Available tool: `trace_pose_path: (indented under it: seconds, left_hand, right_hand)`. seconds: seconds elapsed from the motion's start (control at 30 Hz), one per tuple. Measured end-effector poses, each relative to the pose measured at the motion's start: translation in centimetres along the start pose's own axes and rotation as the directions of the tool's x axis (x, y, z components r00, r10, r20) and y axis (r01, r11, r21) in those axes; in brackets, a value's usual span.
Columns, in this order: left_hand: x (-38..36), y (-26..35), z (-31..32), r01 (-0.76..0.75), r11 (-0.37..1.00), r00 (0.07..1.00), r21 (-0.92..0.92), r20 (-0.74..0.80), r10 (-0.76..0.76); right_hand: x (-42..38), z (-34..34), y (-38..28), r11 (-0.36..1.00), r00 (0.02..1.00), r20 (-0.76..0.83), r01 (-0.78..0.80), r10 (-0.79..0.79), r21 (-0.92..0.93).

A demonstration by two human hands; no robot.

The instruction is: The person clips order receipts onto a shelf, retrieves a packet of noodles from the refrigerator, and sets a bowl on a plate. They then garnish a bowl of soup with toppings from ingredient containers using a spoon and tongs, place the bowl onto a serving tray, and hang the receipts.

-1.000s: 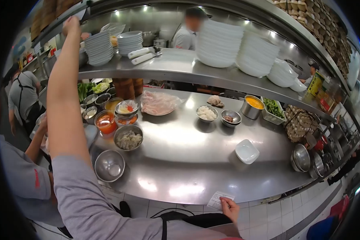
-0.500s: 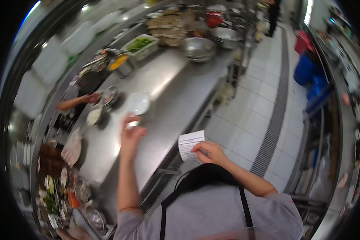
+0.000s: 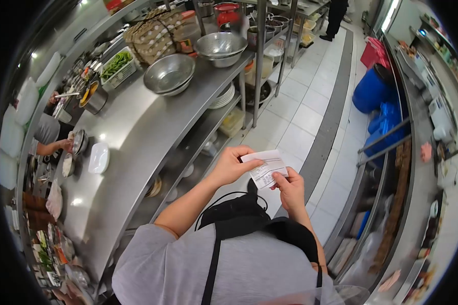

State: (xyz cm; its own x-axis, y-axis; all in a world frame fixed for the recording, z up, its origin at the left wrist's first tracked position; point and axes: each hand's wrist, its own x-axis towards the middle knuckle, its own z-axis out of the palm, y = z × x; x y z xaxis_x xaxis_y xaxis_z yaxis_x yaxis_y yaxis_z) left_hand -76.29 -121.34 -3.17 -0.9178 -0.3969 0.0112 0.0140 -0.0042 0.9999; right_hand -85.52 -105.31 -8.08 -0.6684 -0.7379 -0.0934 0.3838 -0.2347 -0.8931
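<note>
I hold a paper slip (image 3: pixel 267 168) in front of my chest, above the tiled floor (image 3: pixel 310 122). My left hand (image 3: pixel 231 165) pinches its upper edge, my right hand (image 3: pixel 289 187) grips its lower corner. The steel desk (image 3: pixel 137 132) stands to my left.

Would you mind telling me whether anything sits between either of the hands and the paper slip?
Nothing visible does. The left hand pinches the paper slip at its upper left edge and the right hand grips its lower right corner, both touching it directly, above the black apron.
</note>
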Motion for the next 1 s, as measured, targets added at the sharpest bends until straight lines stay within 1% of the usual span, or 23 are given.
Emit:
trace_pose_path:
  seconds: [0.07,0.1,0.13,0.17,0.23,0.3,0.33,0.37,0.4,0.43,0.5,0.53,0.57,0.6,0.63,0.67,0.7,0.73,0.8,0.83,0.9,0.97,1.0]
  left_hand:
    - [5.4,-0.4,0.9,-0.066,0.957,0.996,0.283,-0.044,0.082]
    - [8.2,-0.8,1.5,-0.108,0.952,0.987,0.286,-0.086,0.137]
    - [11.5,-1.3,1.9,-0.128,0.951,0.988,0.281,-0.051,0.148]
    - [14.7,-1.8,2.1,-0.097,0.972,0.986,0.214,-0.112,0.123]
    - [21.1,-1.0,3.0,-0.06,0.993,0.984,0.101,-0.163,0.076]
    - [28.3,-0.1,4.3,-0.088,0.996,0.991,0.029,-0.098,0.09]
    - [31.9,0.8,5.4,-0.106,0.994,0.994,0.023,-0.032,0.107]
    - [35.2,1.3,6.8,-0.121,0.992,0.993,0.035,0.013,0.121]
    - [38.5,1.8,8.3,-0.143,0.989,0.989,0.047,0.055,0.14]
    - [41.6,2.0,9.9,-0.159,0.986,0.984,0.05,0.089,0.154]
    - [47.2,1.5,13.6,-0.261,0.963,0.948,0.066,0.204,0.243]
    - [50.0,1.0,15.6,-0.282,0.958,0.94,0.058,0.216,0.264]
    - [52.5,0.2,17.5,-0.356,0.928,0.911,0.111,0.261,0.318]
    - [54.9,-0.6,19.1,-0.428,0.889,0.88,0.163,0.298,0.369]
    - [57.4,-1.8,20.4,-0.444,0.881,0.876,0.162,0.285,0.389]
    - [59.9,-3.2,21.4,-0.346,0.92,0.918,0.181,0.27,0.292]
    - [62.1,-4.2,22.5,-0.24,0.951,0.951,0.196,0.246,0.189]
    - [65.3,-4.4,23.2,-0.278,0.939,0.947,0.203,0.223,0.232]
    - [69.9,-4.7,23.6,0.023,1.0,0.989,0.013,0.144,-0.025]
    - [72.6,-4.0,23.3,0.009,1.0,0.993,0.013,0.118,-0.011]
    - [77.2,-2.9,21.3,-0.068,0.996,0.992,-0.058,-0.11,0.062]
    - [80.8,-1.6,18.6,-0.149,0.989,0.93,0.013,-0.339,0.144]
    - [82.6,-2.5,15.9,-0.225,0.973,0.893,0.041,-0.392,0.223]
  right_hand:
    - [4.8,-3.3,-2.0,0.997,0.995,-0.076,0.064,-0.067,-0.032]
    - [7.4,-5.9,-2.7,0.985,0.991,-0.111,0.051,-0.071,-0.167]
    - [10.2,-8.7,-3.5,0.954,0.984,-0.155,0.037,-0.087,-0.297]
    - [13.3,-12.6,-2.7,0.907,0.954,-0.245,0.055,-0.171,-0.418]
    - [17.6,-21.4,-1.7,0.684,0.875,-0.385,-0.09,-0.292,-0.724]
    - [18.5,-34.5,4.1,0.497,0.742,-0.475,-0.221,-0.473,-0.839]
    - [16.1,-36.0,2.7,0.585,0.615,-0.712,-0.456,-0.338,-0.671]
    - [13.5,-45.9,10.9,0.757,0.405,-0.903,-0.544,-0.142,-0.362]
    - [8.4,-49.4,12.9,0.35,0.487,-0.872,-0.809,-0.049,-0.472]
    - [4.9,-51.0,14.2,-0.141,0.516,-0.852,-0.841,0.082,-0.523]
    - [-1.7,-53.9,17.0,-0.417,0.322,-0.904,-0.807,0.282,-0.417]
    - [-7.3,-59.1,27.0,-0.536,0.438,-0.896,-0.742,0.069,-0.404]
    - [-8.2,-55.4,22.5,-0.356,0.208,-0.938,-0.884,0.279,-0.302]
    - [-7.2,-54.8,20.0,-0.258,0.115,-0.932,-0.943,0.343,-0.211]
    - [-5.4,-55.6,18.2,-0.192,0.084,-0.927,-0.968,0.365,-0.163]
    - [-2.9,-57.0,16.5,-0.137,0.086,-0.924,-0.98,0.374,-0.147]
    - [-0.2,-58.8,14.5,-0.093,0.104,-0.926,-0.985,0.364,-0.148]
    - [4.0,-61.6,12.4,-0.034,0.139,-0.929,-0.987,0.344,-0.16]
    - [12.1,-67.3,7.0,0.073,0.22,-0.935,-0.975,0.279,-0.208]
    - [17.0,-70.5,3.7,0.129,0.271,-0.936,-0.96,0.225,-0.247]
    - [28.7,-77.0,-4.4,0.262,0.404,-0.914,-0.887,0.047,-0.379]
    - [41.6,-81.2,-13.8,0.342,0.521,-0.833,-0.76,-0.187,-0.553]
    - [48.7,-83.4,-16.9,0.177,0.55,-0.688,-0.706,-0.473,-0.686]
